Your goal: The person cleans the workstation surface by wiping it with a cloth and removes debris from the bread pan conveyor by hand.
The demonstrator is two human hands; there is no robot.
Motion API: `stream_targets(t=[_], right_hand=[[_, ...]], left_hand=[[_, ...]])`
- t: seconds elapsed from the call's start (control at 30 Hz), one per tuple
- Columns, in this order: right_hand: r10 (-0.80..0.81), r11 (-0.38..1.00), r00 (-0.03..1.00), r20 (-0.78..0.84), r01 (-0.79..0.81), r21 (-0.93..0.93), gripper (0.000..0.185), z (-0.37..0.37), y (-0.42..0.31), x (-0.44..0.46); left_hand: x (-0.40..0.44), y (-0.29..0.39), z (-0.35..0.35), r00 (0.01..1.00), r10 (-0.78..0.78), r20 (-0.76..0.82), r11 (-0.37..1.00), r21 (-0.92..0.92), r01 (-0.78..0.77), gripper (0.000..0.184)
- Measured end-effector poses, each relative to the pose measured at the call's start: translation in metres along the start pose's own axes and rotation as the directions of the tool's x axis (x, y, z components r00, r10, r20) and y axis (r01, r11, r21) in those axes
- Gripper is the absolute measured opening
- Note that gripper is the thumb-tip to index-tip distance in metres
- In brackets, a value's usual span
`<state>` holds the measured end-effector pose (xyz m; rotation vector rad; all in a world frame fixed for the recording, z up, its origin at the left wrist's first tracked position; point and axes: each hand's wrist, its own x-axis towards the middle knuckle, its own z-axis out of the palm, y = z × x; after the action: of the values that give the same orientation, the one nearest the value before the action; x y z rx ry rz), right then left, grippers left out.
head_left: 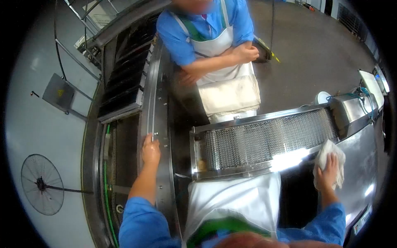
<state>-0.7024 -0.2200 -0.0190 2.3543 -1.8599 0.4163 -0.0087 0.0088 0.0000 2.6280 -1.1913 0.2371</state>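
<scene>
My left hand (pixel 151 152) rests on the long metal side rail (pixel 155 107) of the machine at left, its fingers curled at the rail's edge near a small bolt. On the right, my right hand (pixel 328 171) lies spread on a crumpled whitish cloth (pixel 339 157), which sits against the steel surface at the corner of the mesh conveyor (pixel 264 140). That conveyor runs across the middle, between me and a co-worker (pixel 215 53) in a blue shirt and white apron, whose arms are crossed.
A folded beige cloth (pixel 229 96) hangs at the co-worker's waist. Cables lie on a metal housing (pixel 351 109) at the conveyor's right end, near a white round container (pixel 322 98). A round wire fan (pixel 41 184) stands at far left, beside the dark slatted machine (pixel 124 78).
</scene>
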Motion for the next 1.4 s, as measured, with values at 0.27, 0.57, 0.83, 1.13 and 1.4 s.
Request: stream_targets(t=[0.27,0.57,0.83,1.13,1.4], right_hand=[[0.019,0.998,0.999,0.044,-0.016,-0.062,0.083,0.006,0.009,0.001],[0.021,0.997,0.999,0.048,-0.017,-0.071,0.08,0.005,0.01,0.004],[0.018,0.999,1.0,0.017,-0.018,-0.033,0.077,0.002,0.002,0.003],[-0.02,0.999,1.0,0.005,0.02,-0.03,0.077,0.001,0.001,0.001],[-0.053,0.996,0.998,-0.019,0.052,-0.073,0.08,0.011,0.014,0.005]], left_hand=[[-0.001,0.001,0.005,0.994,-0.063,-0.09,0.994,-0.097,0.055,0.011],[0.002,-0.005,0.009,0.998,0.035,-0.059,0.999,0.013,-0.035,0.011],[0.0,-0.003,0.001,0.994,0.104,-0.035,0.993,0.059,-0.101,0.018],[0.001,-0.005,0.007,0.996,0.061,-0.058,0.997,0.044,-0.059,0.013],[0.003,-0.004,0.011,0.996,0.057,-0.065,0.998,0.025,-0.056,0.013]])
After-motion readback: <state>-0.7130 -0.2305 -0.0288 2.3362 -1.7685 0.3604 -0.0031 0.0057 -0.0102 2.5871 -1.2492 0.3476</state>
